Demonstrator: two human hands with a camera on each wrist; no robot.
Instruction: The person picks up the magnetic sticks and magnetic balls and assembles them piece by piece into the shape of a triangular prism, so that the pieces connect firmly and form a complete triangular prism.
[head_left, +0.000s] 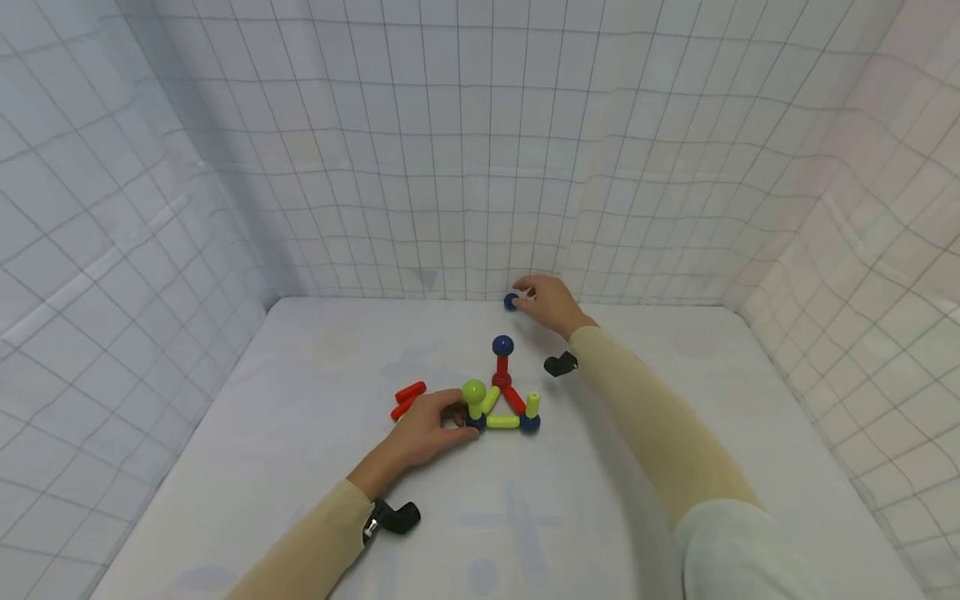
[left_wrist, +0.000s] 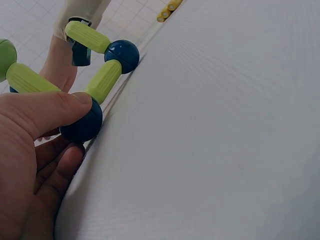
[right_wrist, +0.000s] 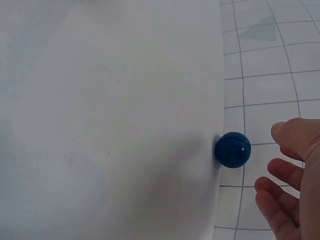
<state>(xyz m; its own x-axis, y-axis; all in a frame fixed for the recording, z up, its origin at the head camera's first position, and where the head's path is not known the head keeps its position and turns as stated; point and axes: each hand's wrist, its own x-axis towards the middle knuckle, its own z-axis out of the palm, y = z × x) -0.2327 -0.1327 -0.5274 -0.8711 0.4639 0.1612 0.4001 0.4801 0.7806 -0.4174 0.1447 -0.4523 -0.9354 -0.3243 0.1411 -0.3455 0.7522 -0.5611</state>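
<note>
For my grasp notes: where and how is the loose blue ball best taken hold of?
Probably pinch the loose blue ball across its middle, thumb and fingers on opposite sides, the right hand coming from the right and slightly above. It is round, without a handle, and sits at the far edge of the table, so a push away might roll it off.

Pale grid-patterned sheeting (head_left: 450,150) behind and on both sides of white table (head_left: 285,450); light soft.
</note>
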